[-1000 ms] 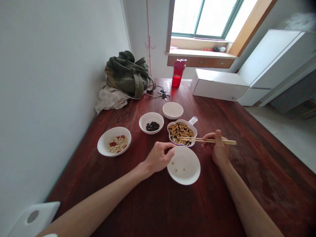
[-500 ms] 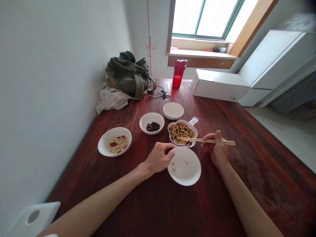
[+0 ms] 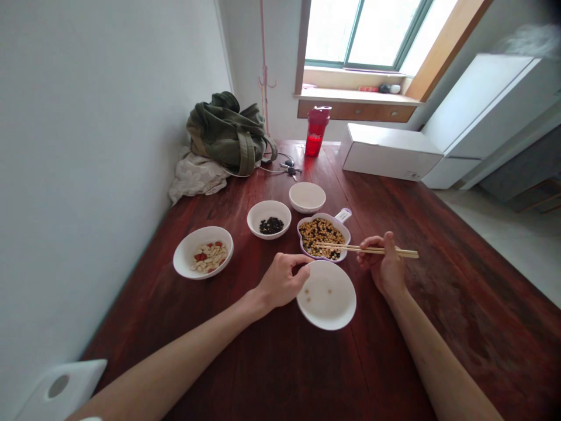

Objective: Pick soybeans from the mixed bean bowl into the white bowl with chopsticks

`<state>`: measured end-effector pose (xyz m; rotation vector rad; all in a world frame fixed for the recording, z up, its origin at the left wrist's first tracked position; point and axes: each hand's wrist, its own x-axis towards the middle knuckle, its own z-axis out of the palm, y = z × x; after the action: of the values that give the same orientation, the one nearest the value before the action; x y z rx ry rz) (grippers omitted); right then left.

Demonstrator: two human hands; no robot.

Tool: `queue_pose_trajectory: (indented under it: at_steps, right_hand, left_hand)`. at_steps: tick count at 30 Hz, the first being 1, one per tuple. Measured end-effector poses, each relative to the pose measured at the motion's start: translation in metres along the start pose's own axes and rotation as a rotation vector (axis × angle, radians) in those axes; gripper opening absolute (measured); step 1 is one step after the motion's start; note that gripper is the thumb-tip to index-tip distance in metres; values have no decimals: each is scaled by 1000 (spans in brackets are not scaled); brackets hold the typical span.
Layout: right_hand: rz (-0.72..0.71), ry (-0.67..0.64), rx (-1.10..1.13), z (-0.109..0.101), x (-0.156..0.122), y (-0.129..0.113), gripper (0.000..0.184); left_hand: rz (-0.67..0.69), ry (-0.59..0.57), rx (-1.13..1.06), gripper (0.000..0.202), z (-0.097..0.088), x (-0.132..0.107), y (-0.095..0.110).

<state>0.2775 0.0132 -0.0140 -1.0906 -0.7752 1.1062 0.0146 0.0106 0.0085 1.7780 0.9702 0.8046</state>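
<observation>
One red bottle (image 3: pixel 316 133), green bag (image 3: pixel 225 135), apparently keys (image 3: pixel 291 171)

Chopsticks (image 3: pixel 353 248) paired, near level, tips at mixed yellow-black beans (image 3: pixel 322 230) in purple-rimmed dish (image 3: pixel 349 237); white bowl (image 3: pixel 331 309) adjacent, nearer, three pale beans (image 3: pixel 308 300) inside.

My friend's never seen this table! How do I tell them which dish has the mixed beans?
Find the dark red table, then the white bowl the left hand touches. Just beyond that bowl sits the dish of mixed tan and black beans. Unlike the round bowls nearby, it has a purple rim and a short handle.
</observation>
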Motion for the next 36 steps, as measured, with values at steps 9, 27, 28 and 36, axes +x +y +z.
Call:
queue_pose_trajectory:
  at_steps: [9, 27, 28, 36]
  right_hand:
    - [-24, -44, -57, 2, -3, 2, 56]
    - [-98, -82, -161, -1, -1, 8, 55]
    - [-95, -87, -153, -1, -1, 8, 54]
    - [-79, -115, -124, -3, 0, 7, 54]
  left_hand:
    - [-6, -6, 14, 35, -1, 0, 1]
    - [-7, -8, -1, 35, 0, 0, 2]
    - [-7, -10, 0, 35, 0, 0, 2]
    - [-11, -5, 5, 35, -1, 0, 2]
